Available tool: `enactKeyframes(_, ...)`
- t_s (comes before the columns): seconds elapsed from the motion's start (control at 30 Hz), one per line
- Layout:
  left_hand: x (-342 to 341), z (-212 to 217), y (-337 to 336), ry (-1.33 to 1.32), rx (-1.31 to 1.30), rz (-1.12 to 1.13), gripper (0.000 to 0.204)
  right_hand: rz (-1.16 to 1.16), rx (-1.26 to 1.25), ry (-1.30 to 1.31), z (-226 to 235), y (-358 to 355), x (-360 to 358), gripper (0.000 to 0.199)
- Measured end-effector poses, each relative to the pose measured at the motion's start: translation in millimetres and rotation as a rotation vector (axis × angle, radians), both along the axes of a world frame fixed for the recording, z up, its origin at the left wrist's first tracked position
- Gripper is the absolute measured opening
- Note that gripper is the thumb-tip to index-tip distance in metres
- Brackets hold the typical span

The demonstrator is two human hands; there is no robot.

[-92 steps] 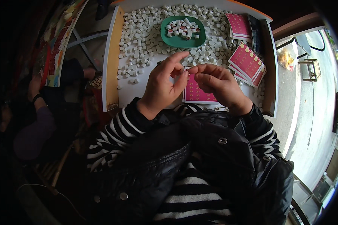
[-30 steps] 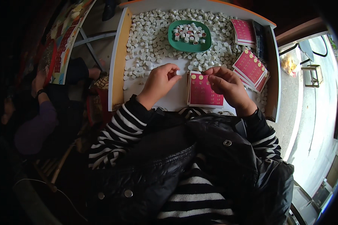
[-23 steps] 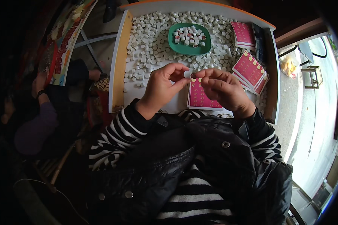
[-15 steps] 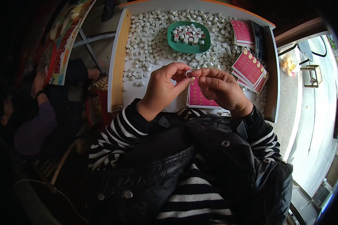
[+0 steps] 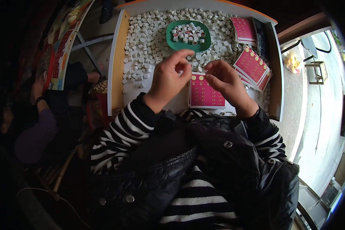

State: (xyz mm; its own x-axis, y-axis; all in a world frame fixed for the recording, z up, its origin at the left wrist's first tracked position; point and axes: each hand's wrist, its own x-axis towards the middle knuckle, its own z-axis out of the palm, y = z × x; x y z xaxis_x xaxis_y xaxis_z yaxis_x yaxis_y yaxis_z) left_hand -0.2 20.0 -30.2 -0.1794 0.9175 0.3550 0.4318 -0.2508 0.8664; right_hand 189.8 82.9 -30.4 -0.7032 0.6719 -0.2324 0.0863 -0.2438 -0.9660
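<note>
My left hand [image 5: 168, 78] is raised over the near part of the tray-like table, its index finger stretched toward the green dish and its thumb apart from it. No cap shows between those fingers. My right hand [image 5: 228, 82] hovers to its right, fingers curved and the thumb held away from them; nothing clear is seen in it. Below and between the hands lies a pink sheet [image 5: 203, 96] with rows of small round stickers, two yellow ones at its top edge. Beyond my left fingertips stands the green dish [image 5: 191, 48], holding several white caps with red insides [image 5: 189, 32].
Loose white caps [image 5: 142, 42] cover much of the walled table. More pink sheets [image 5: 251, 67] lie at the right, another stack [image 5: 243, 28] behind them beside a dark box [image 5: 260, 38]. A wooden wall [image 5: 117, 61] bounds the left. A co-worker's arm [image 5: 42, 119] shows at far left.
My hands have come apart, and the small white cap held between them no longer shows. The left fingers have opened and moved up toward the green dish; the right fingers have loosened.
</note>
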Motion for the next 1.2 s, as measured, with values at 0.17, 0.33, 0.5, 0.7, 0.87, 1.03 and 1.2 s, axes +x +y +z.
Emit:
enactKeyframes(0.17, -23.8, -17.1, 36.5, 0.031, -0.06, 0.07, 0.022, -0.061, 0.713, -0.364, -32.4, 0.3, 7.4, 0.025)
enactKeyframes(0.33, -51.5, -14.9, 26.6, 0.267, 0.062, 0.245, 0.022, -0.068, 0.921, -0.483, -40.3, -5.1, 7.3, 0.029)
enactKeyframes(0.5, -85.1, -40.9, -19.9, 0.459, -0.091, 0.314, 0.026, -0.032, 0.931, -0.493, -40.6, -2.4, 6.1, 0.026)
enactKeyframes(0.7, -82.8, -54.2, -32.5, 0.683, -0.193, 0.338, 0.027, -0.061, 0.93, -0.518, -44.3, -1.7, 5.4, 0.02)
enactKeyframes(0.87, -86.2, -61.2, -33.5, 0.755, -0.174, 0.343, 0.03, -0.069, 0.885, -0.461, -42.2, -0.8, 7.7, 0.019)
enactKeyframes(1.03, -86.5, -66.5, -35.1, 0.784, -0.238, 0.361, 0.032, -0.068, 0.854, -0.453, -37.8, -1.2, 9.4, 0.018)
enactKeyframes(1.2, -79.9, -66.4, -25.4, 0.83, -0.201, 0.307, 0.03, -0.085, 0.602, -0.347, -34.8, 3.4, 14.4, 0.015)
